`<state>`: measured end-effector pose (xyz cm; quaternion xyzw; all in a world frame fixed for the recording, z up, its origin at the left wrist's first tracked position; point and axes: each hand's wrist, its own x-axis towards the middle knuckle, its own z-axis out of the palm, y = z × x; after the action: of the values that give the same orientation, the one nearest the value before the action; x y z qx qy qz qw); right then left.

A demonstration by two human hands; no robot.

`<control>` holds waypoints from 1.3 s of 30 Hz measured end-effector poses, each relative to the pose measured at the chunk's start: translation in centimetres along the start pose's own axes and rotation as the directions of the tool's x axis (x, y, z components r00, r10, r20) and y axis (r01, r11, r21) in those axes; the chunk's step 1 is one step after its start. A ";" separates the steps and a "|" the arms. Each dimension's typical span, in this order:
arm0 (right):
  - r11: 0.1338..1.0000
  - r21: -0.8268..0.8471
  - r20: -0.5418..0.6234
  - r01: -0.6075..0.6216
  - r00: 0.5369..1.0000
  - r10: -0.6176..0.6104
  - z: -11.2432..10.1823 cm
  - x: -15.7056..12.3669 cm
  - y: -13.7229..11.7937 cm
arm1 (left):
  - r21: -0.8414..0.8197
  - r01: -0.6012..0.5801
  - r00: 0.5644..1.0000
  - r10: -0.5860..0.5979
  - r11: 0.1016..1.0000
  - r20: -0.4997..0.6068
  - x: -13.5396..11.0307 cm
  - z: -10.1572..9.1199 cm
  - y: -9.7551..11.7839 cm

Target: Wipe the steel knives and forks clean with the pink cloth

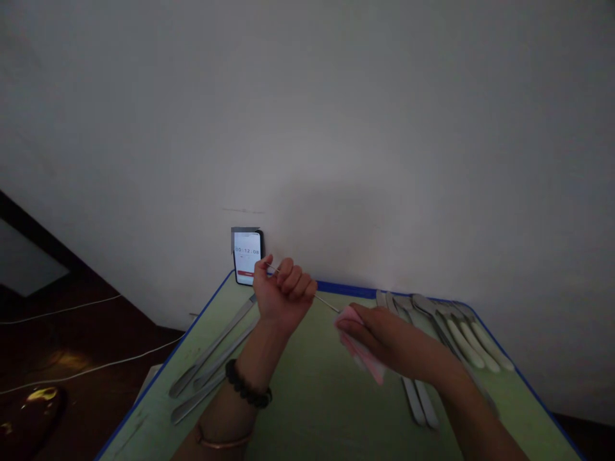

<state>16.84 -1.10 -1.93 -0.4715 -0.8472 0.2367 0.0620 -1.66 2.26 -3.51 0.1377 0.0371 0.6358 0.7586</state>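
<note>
My left hand (283, 291) is closed in a fist around the handle end of a thin metal utensil (323, 301), held above a green table (307, 397). My right hand (372, 333) is closed on a pink cloth (361, 349) wrapped round the utensil's other end, which is hidden. A dark bead bracelet and a thin bangle sit on my left wrist.
Three long metal utensils (211, 355) lie on the table's left side. Several spoons and knives (451, 333) lie in a row on the right. A phone (247, 256) with a lit timer screen leans against the white wall. Cables cross the dark floor at left.
</note>
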 end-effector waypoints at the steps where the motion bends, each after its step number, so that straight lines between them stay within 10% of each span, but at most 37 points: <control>1: 1.000 0.013 0.009 0.005 1.000 -0.005 -0.3 -0.1 0.3 | 0.019 -0.002 1.000 0.003 1.000 -0.024 0.1 0.0 0.2; 7: 0.999 -0.003 0.049 -0.042 0.998 0.042 -0.4 -0.5 0.9 | 0.075 -0.042 0.970 0.058 0.996 -0.235 0.9 -0.9 -0.4; 15: 0.999 -0.018 -0.040 -0.030 0.999 0.030 0.6 0.1 0.9 | 0.178 0.111 0.979 -0.077 0.978 -0.191 0.7 -0.6 -2.2; 21: 0.998 0.050 -0.136 -0.050 0.989 0.056 -0.9 -0.2 1.3 | 0.409 -0.040 0.983 0.109 0.912 -0.147 1.2 -0.6 -0.6; 25: 0.970 0.242 -0.291 0.017 0.955 0.056 -0.9 0.0 1.1 | 0.681 -0.058 0.965 0.216 0.730 -0.150 1.5 -1.8 -0.8; 29: 0.892 0.435 -0.535 0.126 0.832 0.143 -0.2 0.6 1.2 | 0.903 0.128 0.992 -0.039 0.411 -0.123 1.2 -2.8 -1.3; 33: 0.686 0.694 -0.567 0.217 0.752 0.336 1.2 1.5 1.2 | 0.976 0.182 0.862 -0.497 0.118 -0.101 0.3 -2.7 -2.0; 36: 0.566 0.774 -0.570 0.283 0.700 0.430 2.2 2.3 1.2 | 0.978 0.165 0.685 -0.728 0.127 -0.021 -0.3 -2.1 -2.8; 39: 0.449 0.824 -0.547 0.346 0.693 0.469 2.3 2.6 0.9 | 0.981 0.161 0.620 -0.784 0.111 -0.013 -0.7 -1.5 -3.1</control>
<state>15.38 0.66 -4.63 -0.4510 -0.4740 0.4413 0.6141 0.83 1.38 -5.85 0.6907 0.2308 0.1240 0.6740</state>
